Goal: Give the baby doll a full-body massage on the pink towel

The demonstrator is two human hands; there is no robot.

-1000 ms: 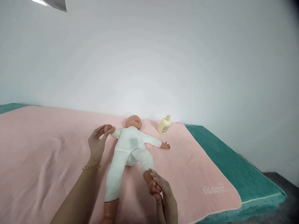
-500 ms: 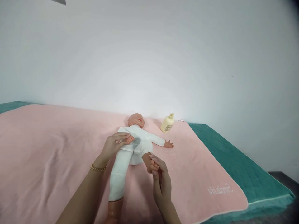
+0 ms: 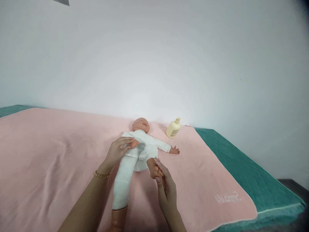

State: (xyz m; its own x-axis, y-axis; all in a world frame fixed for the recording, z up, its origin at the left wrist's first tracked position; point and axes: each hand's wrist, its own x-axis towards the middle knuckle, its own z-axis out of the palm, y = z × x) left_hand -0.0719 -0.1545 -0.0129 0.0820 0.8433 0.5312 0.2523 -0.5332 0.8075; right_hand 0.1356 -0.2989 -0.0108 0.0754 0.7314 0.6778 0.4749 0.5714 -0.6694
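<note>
Drawing inward marks the change from a second ago: one arm of the baby doll [image 3: 142, 137], dressed in white fabric, reaches out to nine o'clock then and lies across its belly now. The leg at five o'clock is bent more and its foot sits nearer the trunk, so the two held limbs are closer together. From half a second ago, almost nothing differs.

The doll lies on its back on a smooth pink blanket [image 3: 205, 180], head at twelve o'clock. The left hand [image 3: 118, 149] pinches the doll's small hand [image 3: 134, 144] between fingers and thumb. The right hand [image 3: 167, 187] grips the bare foot [image 3: 156, 170], fingers over it and thumb beneath. The other leg stretches straight to seven o'clock.

A pale-yellow pump bottle [image 3: 173, 129] stands at two o'clock from the doll; its dark printed block is too small to read. At four o'clock, white script lettering [image 3: 227, 197] on the blanket looks reversed, with an S at its right end; I cannot read the rest surely.
</note>
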